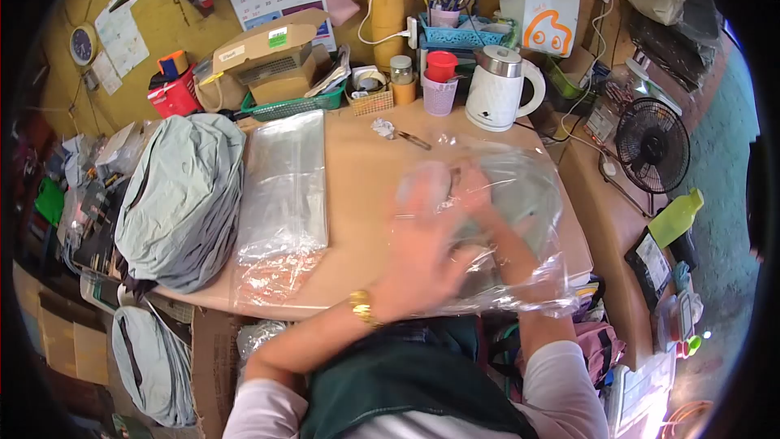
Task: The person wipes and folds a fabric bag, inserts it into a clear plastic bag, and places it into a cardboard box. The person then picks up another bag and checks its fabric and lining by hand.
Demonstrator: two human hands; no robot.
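Note:
A large clear plastic bag (528, 211) lies loosely over the right part of the table, crinkled and shiny. My right hand (470, 187) and forearm show through its film and seem to be inside it. My left hand (426, 236), with a gold bracelet (361, 307) at the wrist, is at the bag's left side. Both hands are smeared by motion, so the fingers' grip cannot be made out. Left of them lies a flat stack of clear plastic bags (284, 187). Beside that stack sits a bulky folded grey fabric item (183, 203).
A white electric kettle (494, 88), a lilac cup (439, 96) and a green basket (296, 106) line the table's back edge. Small cutters (413, 140) and crumpled paper (382, 128) lie before them. To the right stands a black fan (652, 145).

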